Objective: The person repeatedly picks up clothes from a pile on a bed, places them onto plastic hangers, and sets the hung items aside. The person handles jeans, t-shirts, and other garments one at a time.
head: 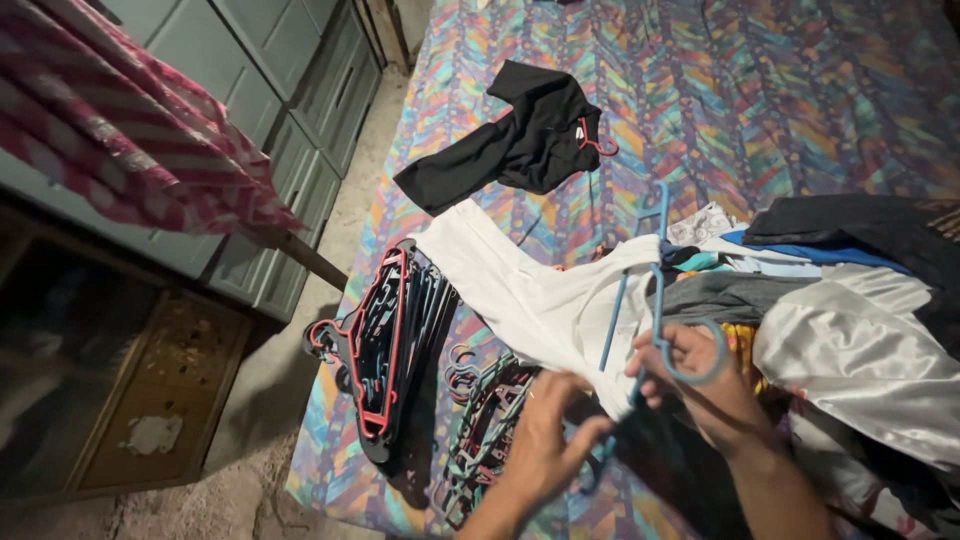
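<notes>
1. Head view, looking down: your right hand (700, 385) is closed around the neck of a blue hanger (655, 300), just below its hook, which curls over your fingers.
2. Your left hand (545, 435) sits just beside it, fingers bent toward the hanger's lower end; you cannot tell whether they grip it, since the tips blur into the dark cloth beneath.
3. That hanger runs up from your hands over a white garment (520, 290) spread on the bed; its far arm shows only as a thin blue line.
4. Right of your hands lies a clothes pile (850, 300): grey, blue, black and shiny white pieces, overlapping so their shapes are hard to separate, and cut off by the right edge.
5. Left of your hands lie two hanger stacks (385, 340), one red and dark, the nearer one tangled and dim.
6. Farther up the patterned bed (780, 110) lies a black garment (525, 140) on a red hanger, mostly hidden.
7. Grey drawers (290, 90) stand left; a red striped cloth (130, 120) is cut off at the top corner.
</notes>
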